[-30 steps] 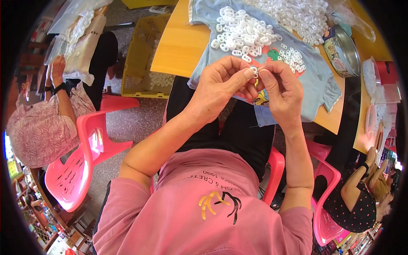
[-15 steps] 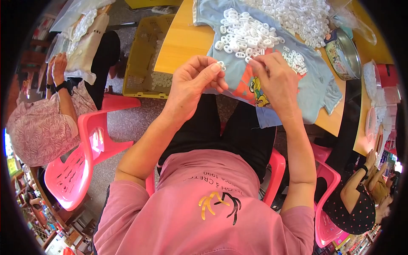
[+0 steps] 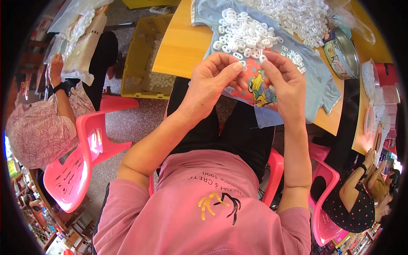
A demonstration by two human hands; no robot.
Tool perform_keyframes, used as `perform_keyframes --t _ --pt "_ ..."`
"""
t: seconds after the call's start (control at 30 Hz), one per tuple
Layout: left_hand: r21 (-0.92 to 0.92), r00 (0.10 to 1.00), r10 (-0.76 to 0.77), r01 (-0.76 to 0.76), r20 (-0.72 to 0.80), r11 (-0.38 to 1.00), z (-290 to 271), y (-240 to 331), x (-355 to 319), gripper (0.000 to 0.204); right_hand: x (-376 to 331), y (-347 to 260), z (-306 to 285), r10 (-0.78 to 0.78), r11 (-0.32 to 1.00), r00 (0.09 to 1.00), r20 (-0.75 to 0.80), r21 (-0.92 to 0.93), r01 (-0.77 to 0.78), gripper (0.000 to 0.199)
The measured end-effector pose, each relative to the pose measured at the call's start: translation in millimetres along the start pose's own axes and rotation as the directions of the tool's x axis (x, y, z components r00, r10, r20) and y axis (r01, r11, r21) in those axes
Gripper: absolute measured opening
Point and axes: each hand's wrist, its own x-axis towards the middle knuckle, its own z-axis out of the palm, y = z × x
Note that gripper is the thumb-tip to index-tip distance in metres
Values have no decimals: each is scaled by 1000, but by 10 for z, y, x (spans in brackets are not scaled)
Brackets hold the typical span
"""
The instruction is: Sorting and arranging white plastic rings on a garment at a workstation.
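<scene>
My left hand (image 3: pixel 214 83) pinches a small white plastic piece (image 3: pixel 243 63) between thumb and index finger, and a thin white bit sticks out of it toward the right. Close beside it, my right hand (image 3: pixel 288 85) holds a white oval plastic piece (image 3: pixel 262 57) with a hole in it, its thumb and index finger closed on it. A small gap lies between the two pieces. Beyond the hands is a heap of white two-holed oval pieces (image 3: pixel 244 32), spread on a light blue T-shirt (image 3: pixel 316 95) with a cartoon print. A smaller group of pieces (image 3: pixel 295 59) lies right of the heap.
The shirt covers part of a wooden table (image 3: pixel 176 46). A larger white pile (image 3: pixel 293 17) and a round printed tin (image 3: pixel 343 55) stand at the back right. On the left are a yellow crate (image 3: pixel 136 55), a pink chair (image 3: pixel 87 140) and another person (image 3: pixel 46 123); more people sit at right.
My left hand has moved right with its piece. The right hand has lifted an oval piece from the heap's near edge, bringing the two pieces close together.
</scene>
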Motion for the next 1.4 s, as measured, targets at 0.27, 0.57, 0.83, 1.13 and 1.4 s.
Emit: perform_keyframes --t 0.27,0.57,0.83,1.13,1.4 --pt "-6 1000 -7 7 26 1000 337 -60 92 19 -156 -119 -162 187 866 982 -6 473 -162 25" --pt "42 989 142 -144 34 989 465 -165 142 19 -242 -208 -355 98 988 995 -14 119 -96 26" --pt "24 998 29 -30 47 999 563 -176 68 16 -277 -110 -332 -56 998 995 -80 -32 54 20" --pt "79 995 68 -74 73 994 537 -248 103 17 -286 -167 -329 -119 986 981 -155 98 135 21" --pt "124 996 34 -44 84 991 545 -219 81 19 -297 -152 -354 -132 988 982 -131 59 141 20"
